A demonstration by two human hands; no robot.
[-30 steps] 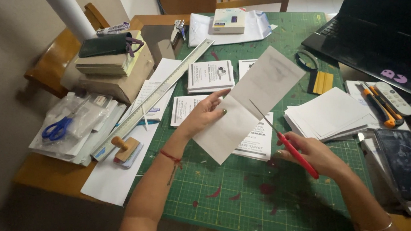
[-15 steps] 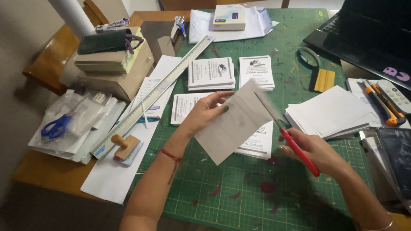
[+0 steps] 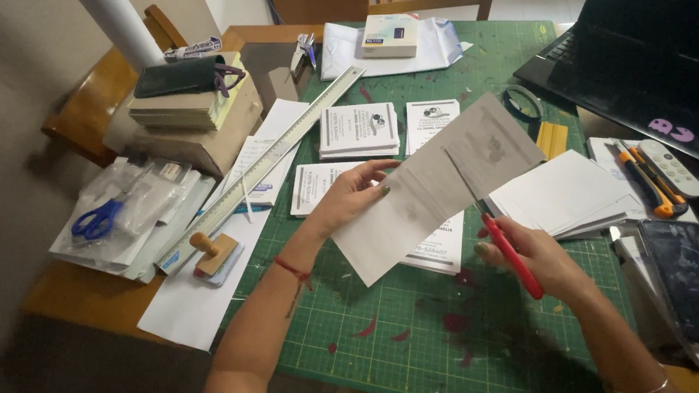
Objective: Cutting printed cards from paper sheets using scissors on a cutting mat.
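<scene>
Left hand [image 3: 349, 198] fingers pinch the paper sheet [image 3: 434, 187]; right hand [image 3: 534, 255] grips red-handled scissors [image 3: 502, 239] cutting into it.

You hold a long white paper sheet [image 3: 438, 192] tilted above the green mat — red-handled scissors [image 3: 494, 230] cut into its right edge, blades partway through the sheet.
</scene>
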